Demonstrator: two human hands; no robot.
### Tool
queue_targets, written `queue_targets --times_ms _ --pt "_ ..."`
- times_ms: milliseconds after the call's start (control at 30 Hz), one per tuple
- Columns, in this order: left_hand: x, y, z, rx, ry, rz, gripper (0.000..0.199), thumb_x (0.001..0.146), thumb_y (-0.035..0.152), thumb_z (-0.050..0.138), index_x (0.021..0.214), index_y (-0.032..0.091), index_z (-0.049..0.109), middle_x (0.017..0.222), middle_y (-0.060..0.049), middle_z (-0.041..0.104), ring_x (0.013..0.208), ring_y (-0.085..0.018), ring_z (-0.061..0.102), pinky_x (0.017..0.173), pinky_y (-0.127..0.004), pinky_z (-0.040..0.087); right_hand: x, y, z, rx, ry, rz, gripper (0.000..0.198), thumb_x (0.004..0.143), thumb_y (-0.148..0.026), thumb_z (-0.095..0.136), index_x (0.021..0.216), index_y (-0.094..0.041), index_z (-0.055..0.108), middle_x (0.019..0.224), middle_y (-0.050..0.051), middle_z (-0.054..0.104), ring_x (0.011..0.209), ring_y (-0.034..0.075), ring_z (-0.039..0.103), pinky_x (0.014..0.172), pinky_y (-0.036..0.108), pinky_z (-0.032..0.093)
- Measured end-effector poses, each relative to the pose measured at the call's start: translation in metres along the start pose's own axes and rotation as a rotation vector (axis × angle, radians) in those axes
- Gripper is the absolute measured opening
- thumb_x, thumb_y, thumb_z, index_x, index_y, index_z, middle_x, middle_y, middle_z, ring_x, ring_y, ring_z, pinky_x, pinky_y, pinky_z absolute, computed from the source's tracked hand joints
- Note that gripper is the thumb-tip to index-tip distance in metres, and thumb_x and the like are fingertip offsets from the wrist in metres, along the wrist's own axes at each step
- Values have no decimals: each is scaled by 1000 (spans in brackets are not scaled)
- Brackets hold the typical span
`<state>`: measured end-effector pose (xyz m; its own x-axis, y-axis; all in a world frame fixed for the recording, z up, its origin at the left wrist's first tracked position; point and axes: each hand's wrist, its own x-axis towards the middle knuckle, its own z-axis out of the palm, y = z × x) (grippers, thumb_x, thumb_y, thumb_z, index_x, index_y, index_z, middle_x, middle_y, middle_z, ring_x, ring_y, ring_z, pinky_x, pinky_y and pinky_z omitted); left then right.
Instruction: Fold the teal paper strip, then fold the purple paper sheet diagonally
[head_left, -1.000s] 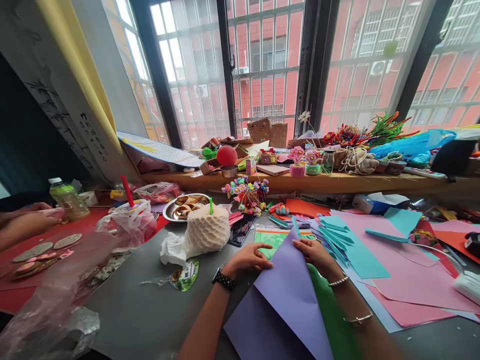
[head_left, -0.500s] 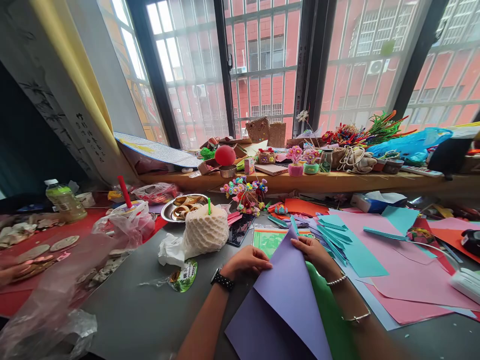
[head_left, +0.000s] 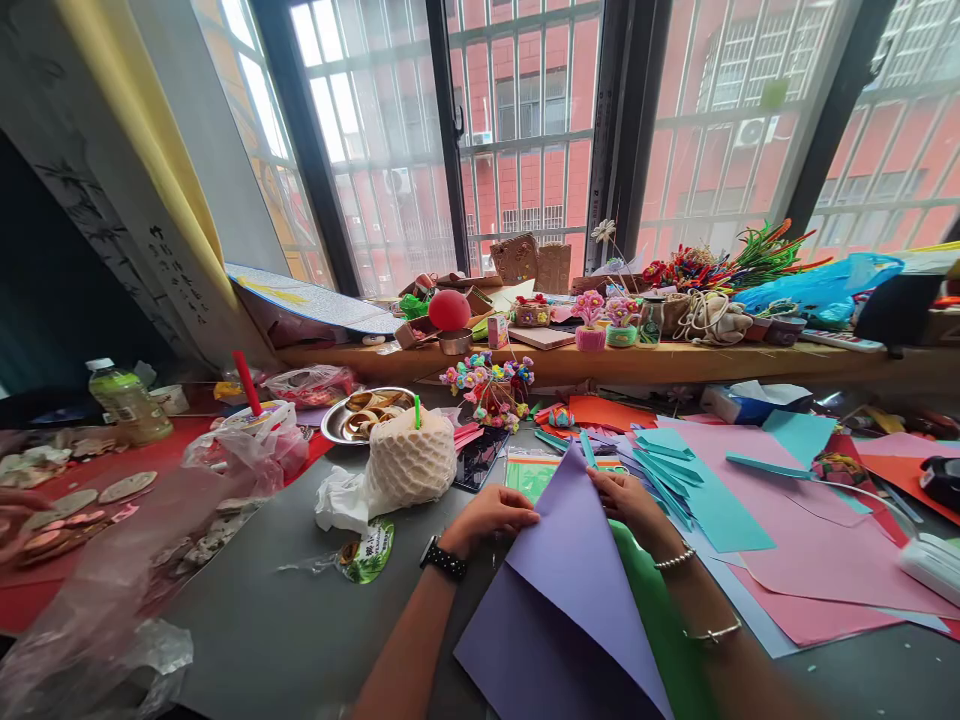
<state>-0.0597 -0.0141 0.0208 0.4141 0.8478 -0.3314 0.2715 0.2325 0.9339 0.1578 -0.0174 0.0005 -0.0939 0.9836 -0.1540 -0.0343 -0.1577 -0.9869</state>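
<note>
A large sheet of purple paper (head_left: 574, 570), folded over on itself to a point at the top, is held up between my hands. My left hand (head_left: 495, 520), with a dark watch on the wrist, pinches its left edge. Near the pointed tip, my right hand (head_left: 626, 500) grips the other edge between thumb and fingers; two bracelets circle that wrist. Under the paper, a green sheet (head_left: 649, 590) shows on the right. Behind the tip lies a clear packet with green contents (head_left: 529, 472).
A netted coconut (head_left: 412, 460) with a green straw stands left, by a metal plate (head_left: 337, 425) and a phone (head_left: 480, 458). Pink sheets (head_left: 840, 540) and turquoise strips (head_left: 664, 475) spread right. Crochet flowers (head_left: 491, 385) stand behind. Another person's hand (head_left: 15, 520) is at far left.
The purple sheet has shifted very slightly, its lower part a little to the right. Both my hands keep their grip. The other person's hand at far left has moved up.
</note>
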Motion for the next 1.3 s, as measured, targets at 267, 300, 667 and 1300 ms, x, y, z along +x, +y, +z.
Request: queue_targets --times_ms 267,300,667,1300 --pt "4 -2 -5 -155 195 97 39 44 39 74 69 10 64 64 -2 60 58 -11 55 60 -24 43 -4 -4 1 11 -44 37 39 60 -53 61 68 -15 59 62 1 59 53 9 51 43 18 36" --pt "4 -2 -5 -156 201 97 39 44 39 74 69 10 64 64 -2 60 57 -11 55 60 -24 43 -4 -4 1 3 -49 38 39 61 -53 61 69 -16 59 61 0 58 52 9 51 43 18 36" --pt "6 -4 -6 -150 202 108 35 44 37 75 66 11 65 62 -1 60 56 -11 55 62 -25 43 -6 -6 -1 -87 -150 17 37 59 -50 63 73 -16 61 58 -3 53 51 7 44 43 18 31" --pt "5 -2 -4 -179 183 105 41 42 38 75 69 10 65 65 -4 63 59 -13 58 64 -27 45 -5 -5 -1 -45 -167 43 32 57 -44 67 76 -19 62 74 1 65 67 17 59 57 25 45"
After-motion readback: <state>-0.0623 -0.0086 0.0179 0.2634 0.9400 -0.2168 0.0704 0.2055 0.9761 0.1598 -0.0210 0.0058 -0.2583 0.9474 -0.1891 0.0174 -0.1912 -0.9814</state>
